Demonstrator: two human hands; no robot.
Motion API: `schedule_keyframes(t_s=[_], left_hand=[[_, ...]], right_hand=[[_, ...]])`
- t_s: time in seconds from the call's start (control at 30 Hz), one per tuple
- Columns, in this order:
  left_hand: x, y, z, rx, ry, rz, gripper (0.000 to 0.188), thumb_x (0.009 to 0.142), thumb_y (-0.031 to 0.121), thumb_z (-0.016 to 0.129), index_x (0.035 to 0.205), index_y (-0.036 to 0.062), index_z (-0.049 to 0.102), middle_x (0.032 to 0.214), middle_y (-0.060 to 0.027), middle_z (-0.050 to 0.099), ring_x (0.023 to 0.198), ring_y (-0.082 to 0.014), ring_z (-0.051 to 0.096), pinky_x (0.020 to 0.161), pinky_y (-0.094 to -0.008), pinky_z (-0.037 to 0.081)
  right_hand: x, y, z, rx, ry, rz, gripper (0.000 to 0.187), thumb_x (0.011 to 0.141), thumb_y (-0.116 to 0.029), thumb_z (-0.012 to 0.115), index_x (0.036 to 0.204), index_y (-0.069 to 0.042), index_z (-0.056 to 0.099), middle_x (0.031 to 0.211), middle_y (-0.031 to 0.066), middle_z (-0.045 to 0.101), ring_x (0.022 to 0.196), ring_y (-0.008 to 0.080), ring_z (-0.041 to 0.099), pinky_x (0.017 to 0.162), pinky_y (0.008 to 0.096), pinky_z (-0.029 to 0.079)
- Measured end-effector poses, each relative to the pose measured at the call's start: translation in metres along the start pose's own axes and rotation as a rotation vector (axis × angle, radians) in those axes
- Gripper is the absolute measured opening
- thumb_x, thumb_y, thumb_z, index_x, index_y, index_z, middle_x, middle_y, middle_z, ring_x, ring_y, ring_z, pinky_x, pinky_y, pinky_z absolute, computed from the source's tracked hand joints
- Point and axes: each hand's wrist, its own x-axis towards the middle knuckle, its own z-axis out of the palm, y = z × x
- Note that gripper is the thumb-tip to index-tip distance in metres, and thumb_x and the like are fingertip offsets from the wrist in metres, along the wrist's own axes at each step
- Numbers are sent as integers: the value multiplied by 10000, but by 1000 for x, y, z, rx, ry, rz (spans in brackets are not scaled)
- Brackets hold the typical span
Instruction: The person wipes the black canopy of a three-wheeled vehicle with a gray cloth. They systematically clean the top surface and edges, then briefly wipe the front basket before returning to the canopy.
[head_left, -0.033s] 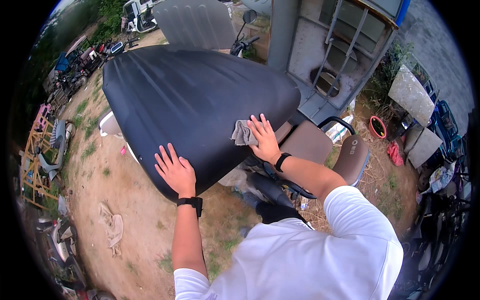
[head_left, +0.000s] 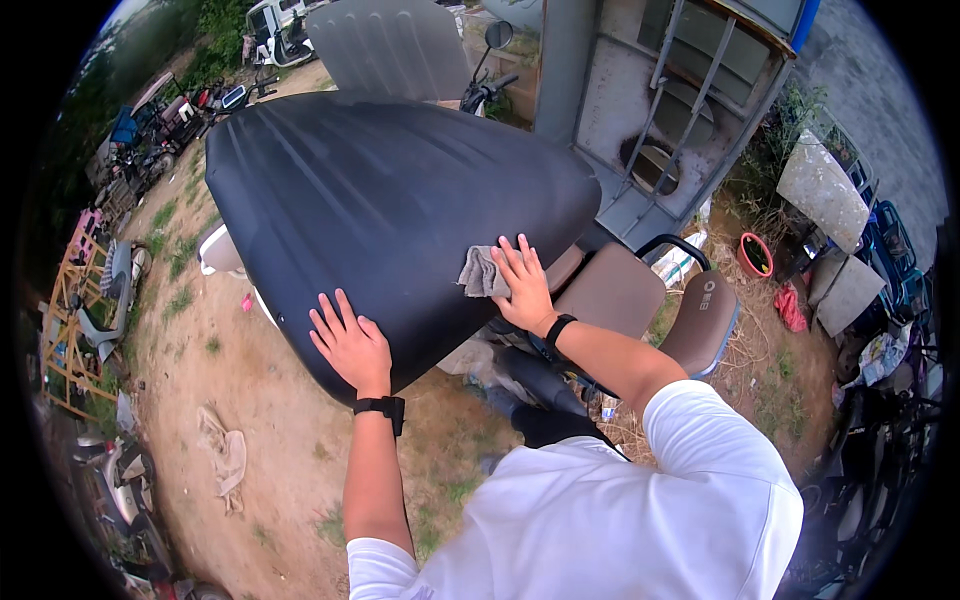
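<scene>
A large black ribbed canopy roof (head_left: 390, 190) stretches out in front of me, over a vehicle with brown seats (head_left: 610, 290). My left hand (head_left: 350, 345) lies flat on its near left part, fingers spread, nothing held. Near the right edge, my right hand (head_left: 522, 285) presses a folded grey cloth (head_left: 481, 272) against the black surface. The cloth sticks out on the left side of that hand, and part of it is hidden beneath the palm. Dark bands circle both wrists.
A brown backrest (head_left: 700, 320) and a black armrest rail (head_left: 672, 240) stand at the right. Behind is a rusty metal frame with bars (head_left: 690, 110), beside a grey panel (head_left: 390, 50) and a mirror (head_left: 499, 34). Parked scooters (head_left: 120, 300) line the left; a red-rimmed pot (head_left: 755, 254) sits right.
My right hand has slid slightly left and toward me with the grey cloth. The left hand stays in place on the canopy.
</scene>
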Motion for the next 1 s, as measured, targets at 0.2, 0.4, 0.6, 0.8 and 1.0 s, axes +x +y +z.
schedule_keyframes(t_s=[0.2,0.4,0.6,0.8,1.0], left_hand=[[3,1,-2,-2,-25,-8,586,992,193,536,1577,160,515,1689,-103,409,1549,-379,367,1265,-548,270],[-4,0,16,-36,-18,-11,605,984,176,485,1588,145,501,1694,-113,400,1557,-385,353,1269,-552,251],[-12,-5,29,-51,-36,-47,626,947,190,453,1563,116,534,1690,-141,404,1564,-406,341,1268,-573,238],[-14,-5,27,-35,-82,-69,651,950,210,416,1586,98,498,1691,-157,393,1582,-397,310,1284,-569,192],[-5,3,5,-38,-98,-65,643,942,169,450,1581,116,506,1683,-141,408,1572,-389,326,1286,-550,206]], right_hand=[[56,10,-7,-27,14,24,892,787,-216,822,1598,-155,455,1705,64,359,1600,401,239,1280,606,238],[166,35,-21,-167,-262,-271,752,949,-402,725,1607,-160,454,1690,44,404,1603,349,268,1304,517,245],[272,12,35,-165,-529,-265,710,1076,-547,494,1637,-123,394,1704,59,383,1610,369,242,1305,486,248],[392,-39,103,-332,-593,-134,761,1083,-639,332,1665,-149,356,1731,22,343,1632,334,193,1305,511,207],[416,-50,151,-461,-432,-171,730,1048,-594,442,1667,-214,366,1732,-23,347,1631,321,204,1292,538,194]])
